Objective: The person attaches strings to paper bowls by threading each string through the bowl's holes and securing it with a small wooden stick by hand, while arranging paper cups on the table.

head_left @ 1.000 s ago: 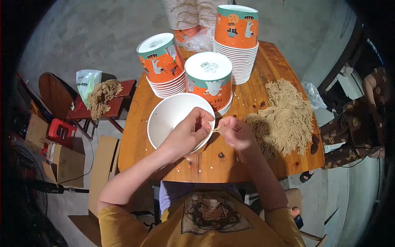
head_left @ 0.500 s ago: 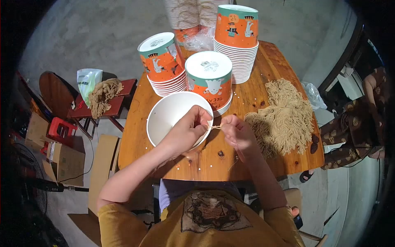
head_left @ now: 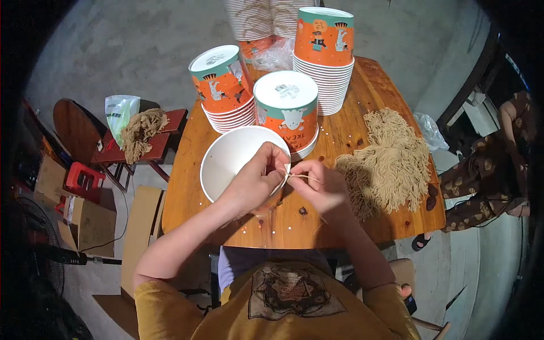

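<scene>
A white-lined paper bucket (head_left: 222,161) lies tilted on the table with its open mouth toward me. My left hand (head_left: 258,178) reaches over its mouth, thumb and fingers pinched together at the right side of the rim. A thin tan cord (head_left: 303,177) runs from that spot through the fingers of my right hand (head_left: 322,186), which is closed on it close beside the left fingertips. Its loose end sticks out over the right fingers. How the cord meets the rim is mostly hidden by the fingertips.
Orange and green printed bucket stacks, a left stack (head_left: 222,85), a middle stack (head_left: 288,105) and a right stack (head_left: 324,56), stand upside down behind. A heap of tan cords (head_left: 391,164) lies at right on the wooden table (head_left: 272,232). Another person (head_left: 487,170) is at far right.
My right hand has moved left, up to the bucket's rim and my left fingertips. The cord, earlier stretched between the hands, now passes through the right fingers. My left hand stays at the rim.
</scene>
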A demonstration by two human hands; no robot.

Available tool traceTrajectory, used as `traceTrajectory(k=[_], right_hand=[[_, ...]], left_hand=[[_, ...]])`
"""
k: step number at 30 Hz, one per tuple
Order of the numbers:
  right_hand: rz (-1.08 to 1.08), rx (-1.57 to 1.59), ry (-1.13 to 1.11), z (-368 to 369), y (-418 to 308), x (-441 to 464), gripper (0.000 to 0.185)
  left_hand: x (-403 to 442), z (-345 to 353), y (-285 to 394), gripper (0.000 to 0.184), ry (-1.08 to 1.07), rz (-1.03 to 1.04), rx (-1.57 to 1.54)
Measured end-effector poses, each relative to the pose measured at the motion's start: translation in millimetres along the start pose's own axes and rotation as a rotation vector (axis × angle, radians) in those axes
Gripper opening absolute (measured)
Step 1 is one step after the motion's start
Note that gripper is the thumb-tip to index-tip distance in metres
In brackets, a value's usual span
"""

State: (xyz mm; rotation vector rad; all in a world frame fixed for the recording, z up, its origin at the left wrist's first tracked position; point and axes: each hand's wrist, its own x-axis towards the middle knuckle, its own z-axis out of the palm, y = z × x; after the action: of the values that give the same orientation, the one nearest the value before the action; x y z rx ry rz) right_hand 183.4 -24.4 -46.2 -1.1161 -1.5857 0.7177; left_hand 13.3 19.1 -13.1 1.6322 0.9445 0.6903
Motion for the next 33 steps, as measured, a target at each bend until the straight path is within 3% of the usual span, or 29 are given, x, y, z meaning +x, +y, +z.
traceTrajectory(k=[2,9,11,18,20,27,29,31,33], right_hand=[[0.017,-0.188,-0.042,-1,-1,-1,0.015],[0.016,-0.114,-0.002,8,8,-5,0.015],[-0.057,-0.294,0.013,3,-1,-5,0.016],[-0.253,-0.212,0.099,4,-1,-2,0.022],[-0.317,-0.387,0.042,2,2,-4,0.023],[-0.294,-0.398,0.066,8,10,-9,0.019],[-0.209,-0.360,0.007,5,13,-11,0.019],[-0.174,-0.354,-0.063,-10,-2,-7,0.018],[-0.133,-0.347,-0.131,-25,-6,-3,0.017]], left_hand=[[-2,0,3,0.015,0.008,0.024,0.051],[-6,9,3,0.007,0.060,0.187,0.238],[-7,8,2,0.007,0.070,0.205,0.272],[-6,-1,4,0.008,0.058,0.206,0.248],[-6,-1,4,0.009,0.043,0.184,0.239],[-7,2,4,0.009,0.036,0.134,0.289],[-7,1,4,0.009,0.058,0.151,0.307],[-10,-2,6,0.014,0.094,0.310,0.348],[-19,-6,11,0.018,0.070,0.271,0.422]])
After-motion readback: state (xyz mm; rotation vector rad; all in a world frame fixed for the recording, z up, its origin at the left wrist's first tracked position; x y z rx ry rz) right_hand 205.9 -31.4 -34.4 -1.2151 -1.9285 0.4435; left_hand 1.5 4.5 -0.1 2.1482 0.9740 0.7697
